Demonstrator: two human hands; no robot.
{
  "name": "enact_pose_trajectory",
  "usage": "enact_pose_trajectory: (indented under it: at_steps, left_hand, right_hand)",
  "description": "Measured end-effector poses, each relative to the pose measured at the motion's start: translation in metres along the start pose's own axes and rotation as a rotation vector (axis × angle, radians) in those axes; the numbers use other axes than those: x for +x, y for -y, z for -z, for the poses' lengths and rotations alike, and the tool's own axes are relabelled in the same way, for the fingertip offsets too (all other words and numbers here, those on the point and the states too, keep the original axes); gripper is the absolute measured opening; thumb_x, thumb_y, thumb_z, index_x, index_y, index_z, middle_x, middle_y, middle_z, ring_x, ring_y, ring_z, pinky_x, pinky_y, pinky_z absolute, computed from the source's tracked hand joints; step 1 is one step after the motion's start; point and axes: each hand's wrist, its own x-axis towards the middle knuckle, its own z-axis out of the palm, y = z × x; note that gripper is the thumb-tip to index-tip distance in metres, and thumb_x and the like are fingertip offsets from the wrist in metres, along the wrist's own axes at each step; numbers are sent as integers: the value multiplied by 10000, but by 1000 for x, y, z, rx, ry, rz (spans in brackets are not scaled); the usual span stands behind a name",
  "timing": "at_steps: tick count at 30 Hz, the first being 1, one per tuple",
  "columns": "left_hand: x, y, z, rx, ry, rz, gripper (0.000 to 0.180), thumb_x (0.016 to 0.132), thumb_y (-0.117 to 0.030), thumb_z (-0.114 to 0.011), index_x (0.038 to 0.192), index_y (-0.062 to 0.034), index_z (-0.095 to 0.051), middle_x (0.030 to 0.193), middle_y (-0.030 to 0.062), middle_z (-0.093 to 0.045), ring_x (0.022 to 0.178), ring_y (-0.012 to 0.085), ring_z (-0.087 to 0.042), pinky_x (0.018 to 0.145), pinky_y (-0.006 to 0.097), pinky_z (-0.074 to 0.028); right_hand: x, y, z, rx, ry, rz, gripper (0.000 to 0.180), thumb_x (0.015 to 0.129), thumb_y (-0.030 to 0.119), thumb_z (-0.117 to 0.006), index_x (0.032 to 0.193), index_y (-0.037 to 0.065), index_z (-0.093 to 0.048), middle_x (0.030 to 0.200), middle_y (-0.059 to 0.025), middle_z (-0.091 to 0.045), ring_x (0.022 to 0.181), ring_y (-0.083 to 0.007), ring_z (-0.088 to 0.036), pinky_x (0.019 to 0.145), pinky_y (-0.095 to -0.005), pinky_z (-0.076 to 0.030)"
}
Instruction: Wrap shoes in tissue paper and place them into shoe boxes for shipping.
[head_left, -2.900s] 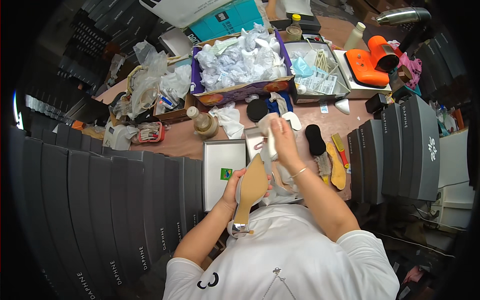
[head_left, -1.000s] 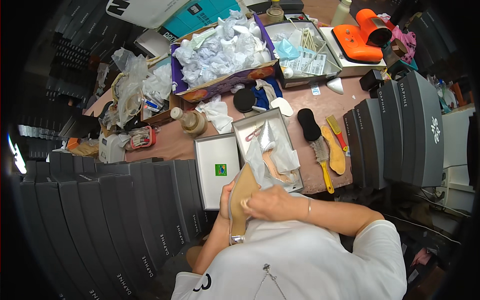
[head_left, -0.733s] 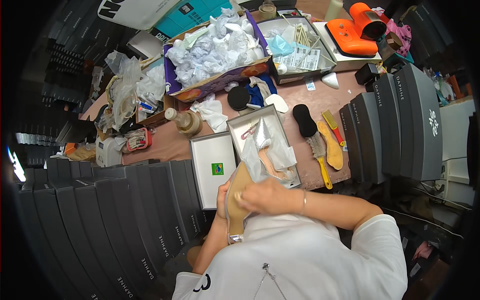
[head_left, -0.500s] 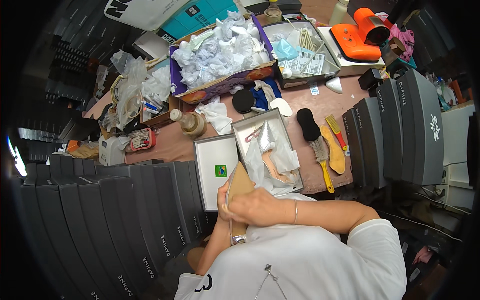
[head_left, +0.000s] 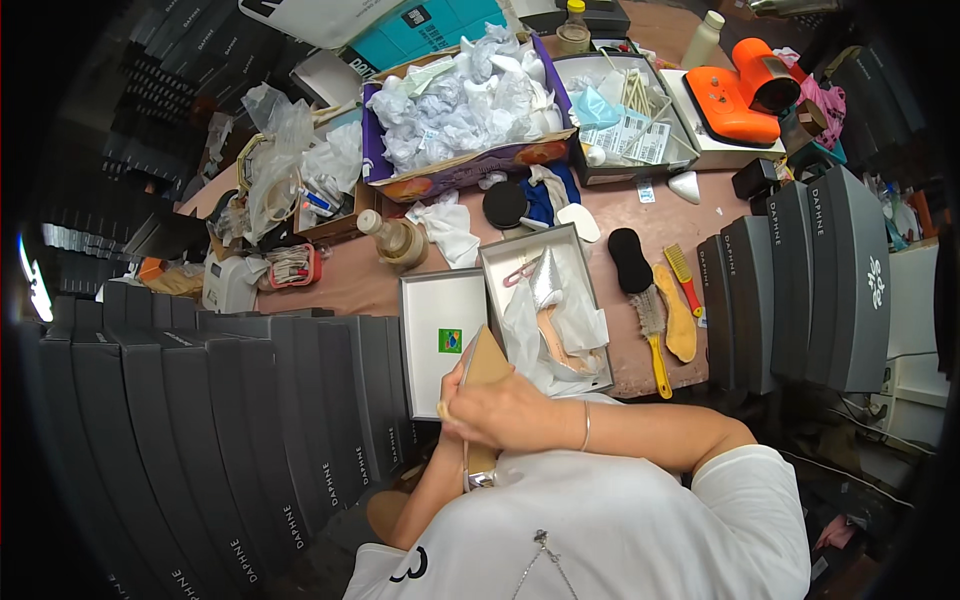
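A pointed shoe (head_left: 487, 358) is held close to my chest, its beige sole turned up and its toe pointing away from me. My left hand (head_left: 452, 384) is wrapped round the shoe's side, partly hidden behind it. Across the sole lies my right hand (head_left: 508, 412), its fingers closed at the shoe's left edge. A small pale-yellow bit shows at those fingertips, too small to name. Just beyond, an open grey shoe box (head_left: 488, 262) holds a silver pointed shoe (head_left: 546, 280) in white tissue paper (head_left: 590, 326). The box lid (head_left: 425, 345) lies to its left, white inside with a green sticker.
Right of the box lie a black sponge (head_left: 630, 260), a yellow-handled brush (head_left: 655, 345), a smaller brush (head_left: 683, 280) and a yellow cloth (head_left: 678, 325). Dark shoe boxes (head_left: 240, 420) stand at left, more (head_left: 835, 280) at right. A purple-edged carton (head_left: 480, 175) of crumpled paper stands beyond.
The whole view has shifted slightly, with the table's things now a little further right. My right hand has moved slightly along the shoe's edge; both hands keep their hold.
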Motion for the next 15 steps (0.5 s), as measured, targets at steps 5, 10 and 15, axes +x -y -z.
enact_pose_trajectory:
  at_steps: [5,10,15]
  left_hand:
    - [1,3,2,-10,238,27,552,926,-452,-301,1193,-18,-516,1007,154,-602,836,314,-619,731,416,-523]
    - [-3,5,5,-24,314,44,555,922,-464,-331,1262,-50,-473,1056,198,-569,831,343,-627,685,442,-550]
    - [0,-3,14,-143,431,23,605,926,-471,-321,1241,23,-472,1061,223,-556,832,362,-632,667,457,-561]
  right_hand:
    - [-4,-10,1,-43,50,-110,133,853,248,-592,906,126,-577,711,-45,-511,579,-222,-575,453,-346,-457]
    - [1,-66,6,-44,20,-264,176,874,233,-588,879,57,-591,703,-116,-556,668,-262,-623,547,-364,-488]
    - [-11,-74,32,301,-243,-540,171,870,204,-621,873,36,-591,771,-146,-584,668,-327,-596,566,-407,-463]
